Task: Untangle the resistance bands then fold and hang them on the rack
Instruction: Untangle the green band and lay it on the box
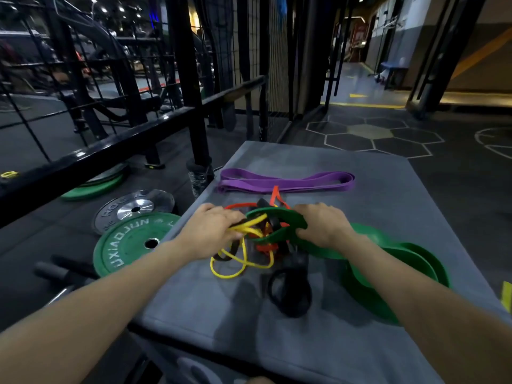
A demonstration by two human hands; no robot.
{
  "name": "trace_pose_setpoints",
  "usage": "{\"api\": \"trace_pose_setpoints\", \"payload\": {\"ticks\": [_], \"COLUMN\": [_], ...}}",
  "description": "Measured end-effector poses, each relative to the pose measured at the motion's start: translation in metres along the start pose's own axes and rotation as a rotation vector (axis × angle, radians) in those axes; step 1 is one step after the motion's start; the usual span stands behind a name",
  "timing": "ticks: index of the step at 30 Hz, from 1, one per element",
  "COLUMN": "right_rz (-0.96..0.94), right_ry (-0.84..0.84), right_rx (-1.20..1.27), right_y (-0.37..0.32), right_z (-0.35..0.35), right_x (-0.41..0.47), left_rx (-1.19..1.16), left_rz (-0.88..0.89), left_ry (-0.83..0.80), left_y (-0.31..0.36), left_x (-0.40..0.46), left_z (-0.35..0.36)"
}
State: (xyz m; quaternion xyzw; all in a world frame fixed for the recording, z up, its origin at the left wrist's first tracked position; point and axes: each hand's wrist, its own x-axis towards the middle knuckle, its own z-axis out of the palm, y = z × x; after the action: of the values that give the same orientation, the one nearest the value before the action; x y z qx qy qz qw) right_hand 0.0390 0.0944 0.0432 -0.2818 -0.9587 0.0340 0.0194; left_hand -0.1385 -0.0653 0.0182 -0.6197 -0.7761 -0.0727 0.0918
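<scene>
- Head view: nearest, a grey cloth-covered flat surface (360,342) carries a loose black rubber loop band (291,293), and to its right a wide green rubber band (393,273) lies in broad coils.
- A thin yellow rubber band (238,268) loops on the cloth just left of the black one, tangled with a thin orange-red rubber band (266,246).
- The left hand (210,231) has its fingers curled round strands of the yellow band — lifting them at the tangle's left side.
- The right hand (321,225) grips the green band's end, which arches over the knot between both hands.
- Beyond the tangle, a folded purple flat rubber band (288,180) lies apart, straight across the cloth.
- On the floor to the left rest a green round weight plate (124,248) and a grey metal-hubbed weight plate (133,209); behind them stands a black steel rack frame (191,79).
</scene>
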Motion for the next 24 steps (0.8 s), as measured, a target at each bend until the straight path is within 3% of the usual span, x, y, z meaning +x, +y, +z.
{"api": "trace_pose_setpoints", "payload": {"ticks": [6, 10, 18, 21, 23, 24], "right_rz": [-0.055, -0.004, 0.101, 0.095, 0.106, 0.114], "right_ry": [-0.064, -0.078, -0.086, -0.057, -0.045, -0.037], "right_rx": [-0.068, -0.124, -0.054, 0.016, 0.04, 0.049], "right_y": [-0.002, 0.003, 0.021, 0.029, 0.034, 0.036], "right_z": [-0.01, -0.008, -0.024, -0.028, -0.028, -0.027], "right_x": [0.003, 0.004, 0.007, 0.002, -0.004, -0.006], "left_rx": [-0.517, -0.952, -0.927, -0.641, -0.429, -0.322], "left_rz": [0.094, -0.065, -0.311, -0.507, -0.598, -0.59], "left_ry": [0.268, 0.451, 0.547, 0.383, 0.068, -0.171], "left_y": [0.006, 0.007, -0.02, -0.047, -0.064, -0.065], "left_x": [0.025, 0.047, 0.055, 0.049, 0.038, 0.032], "left_z": [-0.056, -0.104, -0.114, -0.085, -0.062, -0.053]}}
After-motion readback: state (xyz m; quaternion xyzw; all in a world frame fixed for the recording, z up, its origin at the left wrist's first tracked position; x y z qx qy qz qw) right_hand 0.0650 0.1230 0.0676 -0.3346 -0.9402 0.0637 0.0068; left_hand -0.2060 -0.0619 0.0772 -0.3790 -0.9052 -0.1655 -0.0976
